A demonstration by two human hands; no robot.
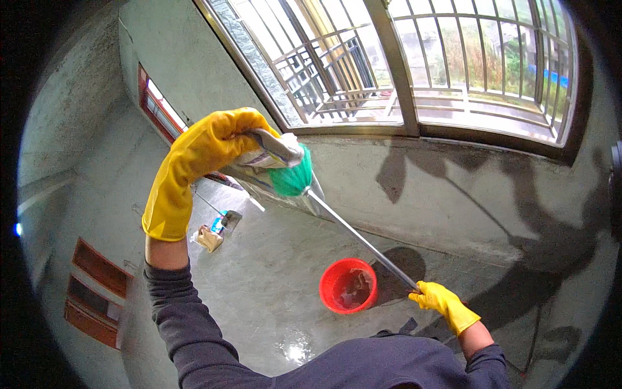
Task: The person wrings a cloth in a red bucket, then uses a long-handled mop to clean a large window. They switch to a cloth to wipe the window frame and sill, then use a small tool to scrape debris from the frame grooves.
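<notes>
A duster with a green bristly head [291,174] and a long silver pole [363,240] slants across the middle of the view, head up on the left. My left hand [227,133], in a long yellow rubber glove, is closed on a pale cloth with darker stripes [275,150]. The cloth lies against the top of the duster's head; the fingertips are partly hidden behind it. Lower right, my right hand [444,303], also in a yellow glove, grips the far end of the pole.
A red bucket [329,301] with murky water stands on the grey floor below the pole. Beyond are a dustpan [230,220] and a bag [207,240] by the left wall. A barred sliding window [414,123] fills the upper right. A wooden door [94,318] shows lower left.
</notes>
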